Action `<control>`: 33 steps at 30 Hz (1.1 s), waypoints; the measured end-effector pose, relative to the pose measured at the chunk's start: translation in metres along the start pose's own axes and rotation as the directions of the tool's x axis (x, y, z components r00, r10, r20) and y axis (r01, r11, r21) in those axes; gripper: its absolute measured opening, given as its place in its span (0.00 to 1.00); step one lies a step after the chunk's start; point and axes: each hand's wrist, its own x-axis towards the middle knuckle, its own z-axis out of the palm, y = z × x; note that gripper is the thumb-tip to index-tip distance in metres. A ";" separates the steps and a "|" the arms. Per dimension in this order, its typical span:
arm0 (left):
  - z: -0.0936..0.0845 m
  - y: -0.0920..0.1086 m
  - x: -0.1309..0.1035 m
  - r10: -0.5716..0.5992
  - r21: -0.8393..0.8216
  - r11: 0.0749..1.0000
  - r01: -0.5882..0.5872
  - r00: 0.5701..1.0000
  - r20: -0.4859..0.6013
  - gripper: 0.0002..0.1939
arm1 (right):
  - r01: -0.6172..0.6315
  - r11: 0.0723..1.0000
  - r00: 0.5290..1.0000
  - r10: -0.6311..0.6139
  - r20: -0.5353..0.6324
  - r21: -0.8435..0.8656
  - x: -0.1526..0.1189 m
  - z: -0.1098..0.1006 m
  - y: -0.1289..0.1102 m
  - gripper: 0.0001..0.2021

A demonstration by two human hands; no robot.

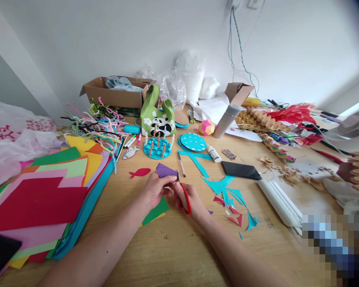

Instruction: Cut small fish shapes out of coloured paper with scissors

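Note:
Between thumb and fingers, my left hand pinches a piece of purple paper. My right hand is closed around the red handles of a pair of scissors, whose blades meet the purple paper's right edge. Under my hands lies a green paper piece with a yellow one beneath it. A red paper fish rests just beyond my left hand. Right of my right hand are red paper scraps and blue paper scraps. My right fingertips are partly hidden behind the scissors.
Stacked coloured paper covers the left side. Farther back stand a blue disc with twisted stems, a green panda bag, round blue discs, a glue bottle and a silver flask. A black phone-like slab lies right.

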 end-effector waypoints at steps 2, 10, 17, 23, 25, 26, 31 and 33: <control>0.000 0.000 0.000 0.002 0.005 1.000 -0.002 1.000 0.014 0.14 | -0.003 1.000 1.000 0.003 0.006 0.010 0.000 0.000 0.000 0.31; -0.003 0.000 0.005 0.001 -0.015 1.000 -0.001 1.000 -0.022 0.13 | 0.004 1.000 1.000 -0.004 -0.015 -0.022 -0.001 0.000 -0.003 0.32; -0.003 0.000 0.004 0.019 0.008 1.000 -0.019 1.000 -0.009 0.11 | 0.018 1.000 1.000 -0.017 0.017 -0.014 -0.001 -0.001 -0.002 0.32; -0.004 0.000 0.004 0.035 0.040 0.999 -0.035 0.999 0.004 0.10 | 0.038 0.999 0.999 -0.038 0.037 -0.017 0.000 -0.001 0.000 0.31; -0.004 0.000 0.004 0.038 0.044 0.998 -0.038 0.999 0.005 0.09 | 0.033 0.999 0.999 -0.032 0.037 -0.017 0.000 -0.001 0.000 0.31; -0.004 0.000 0.004 0.037 0.045 0.998 -0.038 0.999 0.005 0.09 | 0.026 0.999 0.999 -0.026 0.033 -0.021 0.000 -0.001 0.000 0.31; -0.005 0.001 0.004 0.031 0.049 0.998 -0.031 1.000 -0.004 0.09 | 0.002 1.000 1.000 -0.001 0.021 -0.025 -0.001 -0.001 -0.001 0.31; -0.005 0.001 0.004 0.028 0.043 0.999 -0.027 1.000 -0.009 0.10 | 0.004 1.000 1.000 -0.004 0.015 -0.021 -0.001 -0.001 -0.002 0.32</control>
